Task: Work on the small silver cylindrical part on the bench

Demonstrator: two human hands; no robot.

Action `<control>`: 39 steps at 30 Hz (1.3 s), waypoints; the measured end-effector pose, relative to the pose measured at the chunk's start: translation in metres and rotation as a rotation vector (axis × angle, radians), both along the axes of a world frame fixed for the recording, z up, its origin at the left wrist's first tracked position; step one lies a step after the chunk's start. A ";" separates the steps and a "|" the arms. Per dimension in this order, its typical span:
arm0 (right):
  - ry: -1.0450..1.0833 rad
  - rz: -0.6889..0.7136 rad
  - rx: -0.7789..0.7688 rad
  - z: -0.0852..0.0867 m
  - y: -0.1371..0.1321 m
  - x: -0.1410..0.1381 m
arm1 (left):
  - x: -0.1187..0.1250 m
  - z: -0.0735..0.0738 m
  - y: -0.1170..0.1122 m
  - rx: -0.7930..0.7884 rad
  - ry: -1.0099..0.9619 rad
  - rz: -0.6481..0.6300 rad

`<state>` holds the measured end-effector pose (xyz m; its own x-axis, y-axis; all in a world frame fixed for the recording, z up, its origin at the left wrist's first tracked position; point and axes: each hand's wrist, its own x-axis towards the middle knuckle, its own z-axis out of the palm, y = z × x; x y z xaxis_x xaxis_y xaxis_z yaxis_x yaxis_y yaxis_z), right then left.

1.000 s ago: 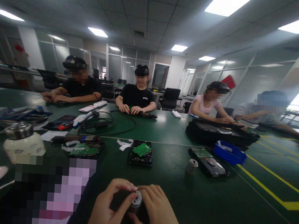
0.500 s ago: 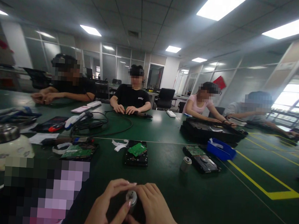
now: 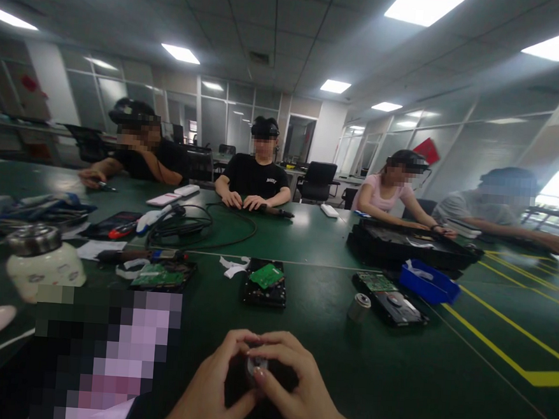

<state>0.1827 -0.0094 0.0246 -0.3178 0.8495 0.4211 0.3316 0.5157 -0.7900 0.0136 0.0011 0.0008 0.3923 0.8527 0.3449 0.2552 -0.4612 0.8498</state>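
Note:
Close in front of me, a small silver metal cylinder (image 3: 256, 363) with a round top sits between both hands. My right hand (image 3: 298, 383) curls round it, the thumb pressed against its near upper edge and the fingers arched over the far side. On the other side, my left hand (image 3: 214, 380) is bent about it, its fingertips meeting the right ones behind the top and its thumb low in front. The cylinder's lower part is hidden by the thumbs. A second metal cylinder (image 3: 359, 307) stands upright beyond my right hand.
Beyond my hands lie a hard drive (image 3: 264, 294) with a green board, another drive (image 3: 400, 304) and a blue bin (image 3: 430, 284). A cream jar (image 3: 45, 270) stands left, near a soldering-iron-like tool (image 3: 137, 256) and coiled cable (image 3: 177, 228). Several people sit across the green table (image 3: 313, 339).
The right thumb has come onto the cylinder's near edge, where the left thumb was; the left thumb has dropped lower. My view has shifted slightly left. The far-left person raised a hand toward their face.

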 end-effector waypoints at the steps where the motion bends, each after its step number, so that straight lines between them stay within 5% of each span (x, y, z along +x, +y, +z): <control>1: 0.041 -0.023 -0.025 0.000 0.001 -0.002 | 0.000 0.000 0.000 -0.014 -0.004 0.003; 5: 0.150 -0.172 -0.056 -0.004 0.007 0.000 | 0.000 -0.002 0.000 -0.035 0.027 0.046; 9: -0.130 -0.368 -0.008 -0.012 0.015 0.017 | -0.001 -0.004 0.000 -0.033 0.067 0.091; 13: -0.481 -0.408 0.003 -0.019 0.017 0.029 | -0.001 -0.002 -0.001 -0.035 0.047 0.078; 19: -0.517 -0.423 -0.004 -0.020 0.014 0.026 | 0.000 -0.001 0.000 -0.026 0.024 0.083; 23: -0.459 -0.418 -0.025 -0.019 0.014 0.027 | 0.000 0.002 0.001 -0.075 0.060 0.057; 30: -0.019 -0.286 0.140 -0.017 0.011 0.018 | 0.000 0.005 0.004 -0.141 0.104 -0.014; 34: -0.006 -0.044 0.175 -0.014 0.004 0.008 | 0.001 -0.001 0.006 -0.117 0.087 -0.011; 39: 0.025 -0.045 0.168 -0.011 0.000 0.006 | 0.001 0.002 0.005 -0.101 0.116 -0.028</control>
<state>0.1887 -0.0096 0.0132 -0.2687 0.7799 0.5654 0.3391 0.6260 -0.7023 0.0149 0.0059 0.0026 0.4482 0.8692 0.2088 0.3424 -0.3827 0.8581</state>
